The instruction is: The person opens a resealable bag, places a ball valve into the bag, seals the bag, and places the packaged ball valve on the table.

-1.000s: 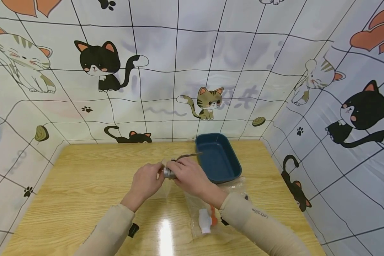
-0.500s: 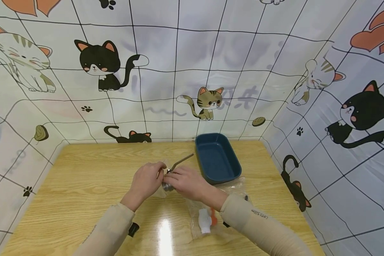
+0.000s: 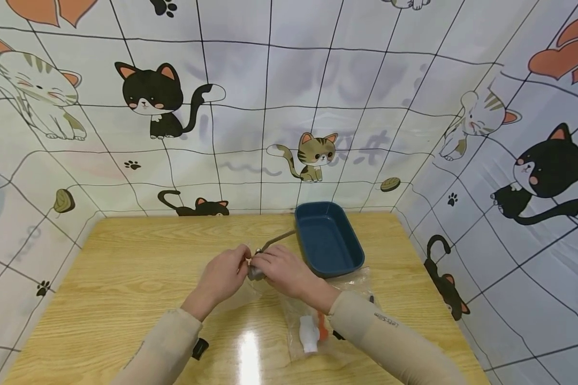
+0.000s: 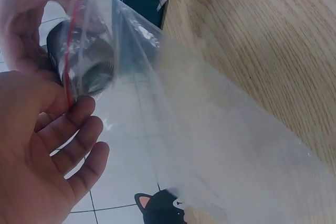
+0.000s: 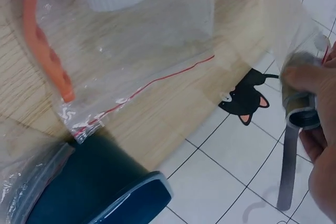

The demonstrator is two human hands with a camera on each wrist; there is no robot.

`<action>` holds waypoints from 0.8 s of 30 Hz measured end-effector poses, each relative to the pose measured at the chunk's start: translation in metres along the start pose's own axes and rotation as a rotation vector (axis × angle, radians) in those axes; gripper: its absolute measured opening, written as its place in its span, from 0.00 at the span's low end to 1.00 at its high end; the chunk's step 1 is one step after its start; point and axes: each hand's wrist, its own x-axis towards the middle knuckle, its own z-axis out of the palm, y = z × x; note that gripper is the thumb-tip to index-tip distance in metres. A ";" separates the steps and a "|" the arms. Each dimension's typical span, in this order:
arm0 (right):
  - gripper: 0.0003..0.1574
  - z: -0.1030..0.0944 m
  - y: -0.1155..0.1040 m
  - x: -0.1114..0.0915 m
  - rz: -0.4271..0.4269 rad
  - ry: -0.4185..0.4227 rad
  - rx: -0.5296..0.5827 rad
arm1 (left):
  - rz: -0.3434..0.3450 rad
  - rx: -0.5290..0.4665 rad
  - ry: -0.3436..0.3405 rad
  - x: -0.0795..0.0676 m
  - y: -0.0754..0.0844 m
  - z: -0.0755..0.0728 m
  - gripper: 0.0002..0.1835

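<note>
A metal ball valve (image 3: 255,274) with a long flat lever (image 3: 279,237) is held between my hands above the table. My right hand (image 3: 286,272) grips its body, and in the right wrist view the lever (image 5: 287,171) sticks out past the fingers. With thumb and forefinger my left hand (image 3: 223,272) pinches the mouth of a clear zip bag (image 4: 173,129), which has a red seal line. In the left wrist view one end of the valve (image 4: 97,72) shows through the plastic, inside the bag's mouth. The rest of the bag hangs down loosely.
A dark blue bin (image 3: 338,271) stands at the back right of the wooden table (image 3: 139,278). In front of it lies another clear bag (image 3: 296,350) with a white fitting (image 3: 309,334) and an orange-handled part (image 5: 44,51). A small black piece (image 3: 200,348) lies by the left sleeve.
My right hand has tilted the ball valve, so its lever swung from nearly level to steeper, then partly back. The left hand has stayed at the bag's mouth.
</note>
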 end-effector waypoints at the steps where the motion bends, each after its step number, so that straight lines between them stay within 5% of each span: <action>1: 0.25 0.001 0.000 0.000 -0.025 0.011 -0.001 | -0.005 -0.006 0.001 0.000 -0.001 0.001 0.06; 8: 0.18 0.008 -0.003 0.000 -0.150 0.077 0.012 | -0.002 -0.061 0.000 0.001 -0.004 0.001 0.07; 18: 0.28 0.008 -0.001 -0.001 0.051 0.081 0.014 | 0.019 -0.151 -0.074 0.000 -0.005 -0.004 0.08; 24: 0.21 0.010 -0.002 0.001 -0.146 0.092 0.002 | -0.033 -0.214 -0.031 0.001 -0.007 -0.003 0.09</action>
